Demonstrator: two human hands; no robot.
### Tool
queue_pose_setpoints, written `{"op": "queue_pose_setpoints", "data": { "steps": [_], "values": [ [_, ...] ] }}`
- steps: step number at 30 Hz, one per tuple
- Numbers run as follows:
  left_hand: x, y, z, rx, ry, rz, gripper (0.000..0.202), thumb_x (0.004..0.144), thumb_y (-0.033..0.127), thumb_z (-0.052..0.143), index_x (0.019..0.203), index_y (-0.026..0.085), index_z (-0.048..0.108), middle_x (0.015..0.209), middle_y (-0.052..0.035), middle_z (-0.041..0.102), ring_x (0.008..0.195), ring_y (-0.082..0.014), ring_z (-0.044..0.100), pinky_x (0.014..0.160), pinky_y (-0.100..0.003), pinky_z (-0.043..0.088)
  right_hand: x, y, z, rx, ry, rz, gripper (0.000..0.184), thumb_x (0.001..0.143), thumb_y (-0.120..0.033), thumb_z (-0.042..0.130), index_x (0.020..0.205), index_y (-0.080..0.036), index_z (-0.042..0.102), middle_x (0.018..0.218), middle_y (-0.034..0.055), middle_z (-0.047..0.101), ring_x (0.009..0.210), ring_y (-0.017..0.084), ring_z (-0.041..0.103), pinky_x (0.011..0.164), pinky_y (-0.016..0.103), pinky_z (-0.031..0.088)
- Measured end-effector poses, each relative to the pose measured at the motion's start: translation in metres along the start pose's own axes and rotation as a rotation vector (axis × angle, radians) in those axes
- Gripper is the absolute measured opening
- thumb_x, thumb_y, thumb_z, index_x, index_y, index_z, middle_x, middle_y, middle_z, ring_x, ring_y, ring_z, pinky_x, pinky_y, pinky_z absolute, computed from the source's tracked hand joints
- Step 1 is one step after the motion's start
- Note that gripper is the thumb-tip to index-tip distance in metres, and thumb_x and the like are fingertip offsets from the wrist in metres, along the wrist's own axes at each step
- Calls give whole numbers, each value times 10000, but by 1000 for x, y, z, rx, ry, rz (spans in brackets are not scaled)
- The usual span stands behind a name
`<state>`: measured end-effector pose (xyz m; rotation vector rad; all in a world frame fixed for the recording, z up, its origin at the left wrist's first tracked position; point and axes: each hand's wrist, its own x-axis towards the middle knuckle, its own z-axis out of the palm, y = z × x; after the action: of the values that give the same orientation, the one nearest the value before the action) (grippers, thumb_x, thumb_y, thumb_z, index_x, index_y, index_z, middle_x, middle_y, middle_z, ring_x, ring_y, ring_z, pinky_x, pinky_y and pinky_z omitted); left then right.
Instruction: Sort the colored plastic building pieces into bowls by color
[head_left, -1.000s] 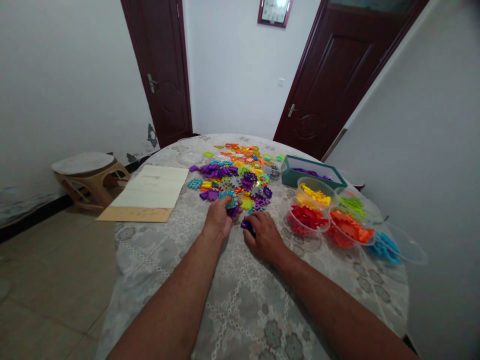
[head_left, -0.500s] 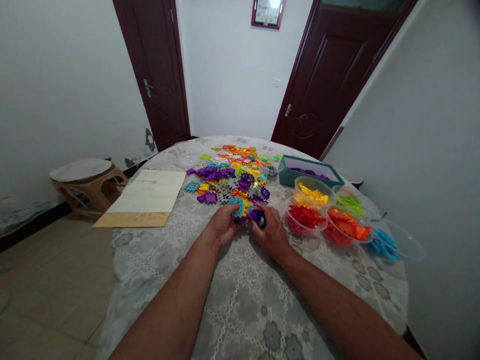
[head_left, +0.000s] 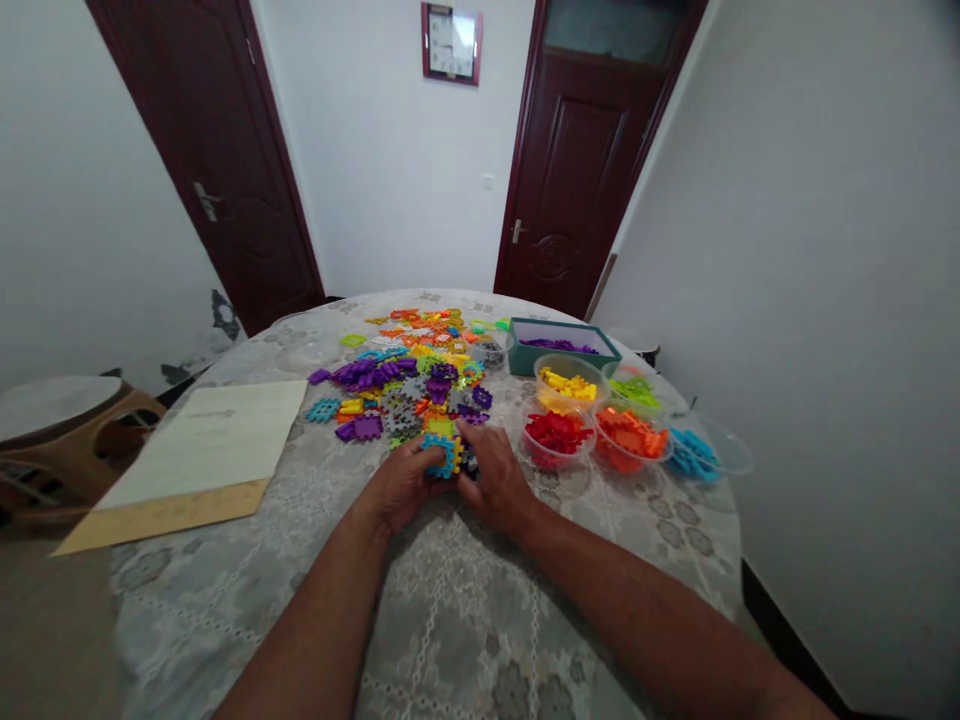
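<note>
My left hand (head_left: 409, 480) is closed on a small assembly of interlocking plastic blocks (head_left: 448, 452), with a toothed blue square facing me and yellow beside it. Its thumb lies over the blue square. Closed around the right side of the same assembly is my right hand (head_left: 495, 478), its fingers partly hiding dark pieces there. Just beyond both hands spreads a mixed pile of toothed plastic pieces (head_left: 405, 395) in purple, grey, yellow, blue and green. A purple square piece (head_left: 367, 428) lies at the pile's near left edge.
Clear tubs to the right hold red pieces (head_left: 556, 434), yellow pieces (head_left: 568, 386), orange pieces (head_left: 631, 437), green pieces (head_left: 634, 394) and blue pieces (head_left: 694, 454). Behind them stands a green box (head_left: 525, 358) with purple pieces. Paper sheets (head_left: 217, 430) lie on the left, overhanging the table edge.
The view has swung right, so the table's contents appear farther left. The assembly has been turned between my hands; its blue square now faces me and less purple shows.
</note>
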<state>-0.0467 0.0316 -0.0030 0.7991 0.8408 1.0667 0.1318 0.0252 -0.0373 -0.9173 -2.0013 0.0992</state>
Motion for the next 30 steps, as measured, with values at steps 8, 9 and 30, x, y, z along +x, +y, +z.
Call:
{"op": "queue_pose_setpoints", "data": {
  "steps": [8, 9, 30],
  "values": [
    [8, 1, -7, -238, 97, 39, 268, 769, 162, 776, 1028, 132, 717, 996, -116, 778, 839, -244, 754, 723, -377, 668, 11, -8, -8, 670, 163, 524, 604, 886, -322, 699, 1461, -275, 521, 1360, 92, 685, 1247, 255, 651, 1092, 477, 532],
    [10, 2, -9, -265, 115, 49, 262, 773, 158, 770, 1026, 135, 708, 1001, -117, 779, 842, -250, 759, 726, -389, 672, 14, -7, -11, 859, 196, 654, 520, 906, -363, 670, 1403, -273, 548, 1309, 84, 712, 1197, 248, 684, 1040, 462, 568],
    [16, -3, -8, -164, 264, 108, 158, 753, 171, 752, 874, 145, 652, 874, -84, 723, 746, -224, 724, 634, -399, 675, 49, -4, -108, 434, -905, 559, 227, 961, -268, 609, 1152, -208, 715, 887, 5, 722, 554, 74, 565, 479, 172, 428]
  ]
}}
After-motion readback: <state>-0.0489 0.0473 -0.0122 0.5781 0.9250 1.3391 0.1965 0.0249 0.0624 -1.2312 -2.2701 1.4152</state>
